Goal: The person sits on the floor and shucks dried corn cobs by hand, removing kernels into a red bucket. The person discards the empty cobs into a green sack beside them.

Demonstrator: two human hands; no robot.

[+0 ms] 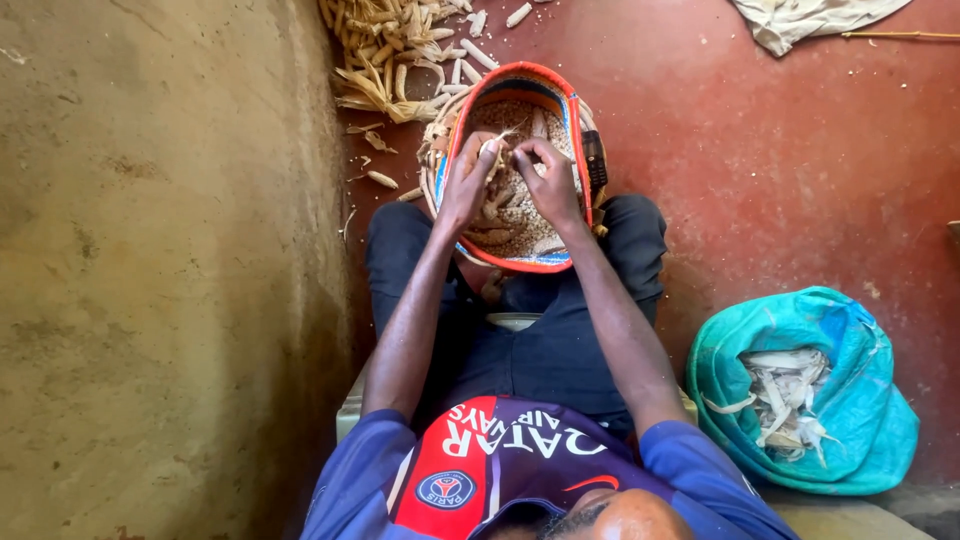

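A woven basket (pixel 572 110) with a red and blue rim rests between my knees, filled with loose pale maize kernels (pixel 520 112) and a few bare cobs. My left hand (pixel 466 180) and my right hand (pixel 548 178) meet over the basket's middle, both closed around one maize cob (pixel 497 148) that pokes up between the fingers. The cob's lower part is hidden by my fingers. I sit low, legs in dark trousers on either side of the basket.
A pile of bare cobs and husks (pixel 395 50) lies on the red floor beyond the basket. A teal sack (pixel 850 400) of dry husks stands at my right. An earthen wall (pixel 170 270) fills the left. A pale cloth (pixel 800 18) lies at top right.
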